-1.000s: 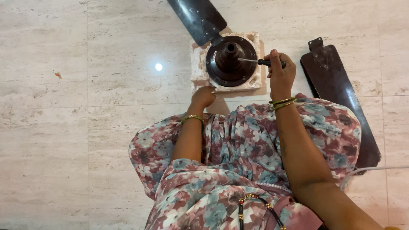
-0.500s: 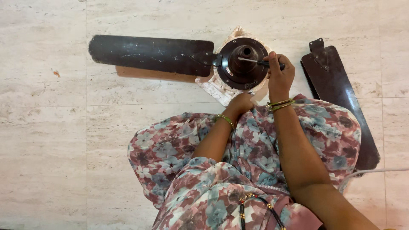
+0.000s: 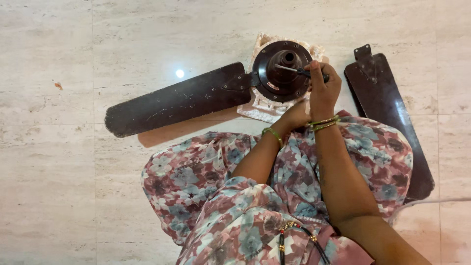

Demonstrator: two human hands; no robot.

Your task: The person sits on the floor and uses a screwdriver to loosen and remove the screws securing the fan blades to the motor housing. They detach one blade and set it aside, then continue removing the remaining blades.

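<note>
A round dark brown ceiling fan motor housing (image 3: 282, 71) sits on a white square foam block (image 3: 265, 104) on the pale marble tile floor (image 3: 73, 186). The right hand (image 3: 323, 87) is closed in a fist around the black handle of a slim metal-shafted screwdriver (image 3: 300, 71), whose tip points left toward the hub at the middle of the housing. The left hand (image 3: 294, 116) rests at the near edge of the foam block, just under the housing; it looks curled against the block, though I cannot tell whether it grips anything. One long dark brown fan blade (image 3: 176, 100) is attached to the housing and stretches left across the floor. A second, loose dark brown fan blade (image 3: 390, 113) lies on the floor to the right, beside the person's floral-clad knee (image 3: 378, 142).
</note>
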